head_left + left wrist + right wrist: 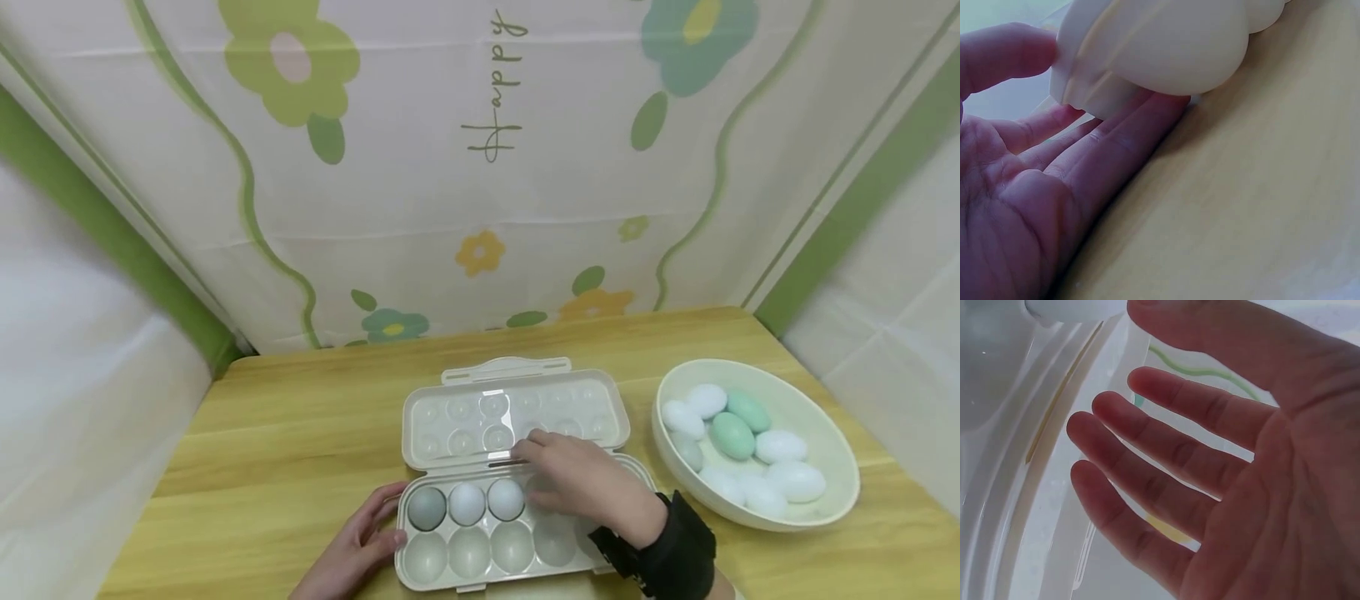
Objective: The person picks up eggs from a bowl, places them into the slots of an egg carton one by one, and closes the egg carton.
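Note:
An opened pale plastic egg carton [468, 550] lies on the table, its lid [517, 417] folded back. In its far row sit one grey-green egg [427, 508] and two white eggs [467, 504]. My left hand [356, 542] grips the carton's left end; in the left wrist view the thumb is at the rim and the fingers reach beneath the rounded cups [1185, 50]. Over the far row, just right of those eggs, hovers my right hand [581, 479], hiding the cups under it. Its fingers [1147, 481] are extended and apart in the right wrist view, holding nothing.
A cream bowl [832, 433] with several white and green eggs [733, 436] stands right of the carton. The wooden table [300, 433] ends at a hanging cloth [390, 208] printed with flowers. A black strap [675, 550] wraps the right wrist.

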Motion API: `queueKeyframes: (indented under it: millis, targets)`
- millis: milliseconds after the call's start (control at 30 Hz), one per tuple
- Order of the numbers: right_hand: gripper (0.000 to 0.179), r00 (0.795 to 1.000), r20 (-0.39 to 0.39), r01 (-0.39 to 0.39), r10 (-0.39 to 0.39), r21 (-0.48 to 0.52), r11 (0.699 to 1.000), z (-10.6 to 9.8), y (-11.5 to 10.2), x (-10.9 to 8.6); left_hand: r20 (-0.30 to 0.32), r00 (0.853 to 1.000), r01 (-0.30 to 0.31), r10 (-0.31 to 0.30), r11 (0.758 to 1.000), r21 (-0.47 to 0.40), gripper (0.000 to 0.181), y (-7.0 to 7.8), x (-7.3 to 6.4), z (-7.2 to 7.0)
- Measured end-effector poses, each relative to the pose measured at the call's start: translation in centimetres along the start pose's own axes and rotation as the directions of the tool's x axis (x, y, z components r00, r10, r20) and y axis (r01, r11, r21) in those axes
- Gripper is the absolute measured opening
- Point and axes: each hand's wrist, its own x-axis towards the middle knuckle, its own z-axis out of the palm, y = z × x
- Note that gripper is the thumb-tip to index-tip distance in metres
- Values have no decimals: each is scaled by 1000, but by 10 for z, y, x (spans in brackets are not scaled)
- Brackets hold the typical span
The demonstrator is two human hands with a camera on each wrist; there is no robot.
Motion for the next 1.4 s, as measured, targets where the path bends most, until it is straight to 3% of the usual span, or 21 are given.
queueKeyframes:
  millis: [500,800,1100,1400]
  targets:
    - [39,998,-25,-48,49,40,998,-11,9,-9,51,996,-65,67,997,-42,52,-3,0,-2]
    - [37,994,-78,-67,72,67,995,-25,19,-17,50,997,-52,55,997,-58,52,-1,0,0]
    - [39,989,-83,-117,124,91,989,-35,30,-26,54,997,-59,63,996,-68,52,-2,0,1]
    - [42,973,-101,-205,209,52,977,-47,42,-38,34,997,-71,73,996,-45,52,0,-1,2]
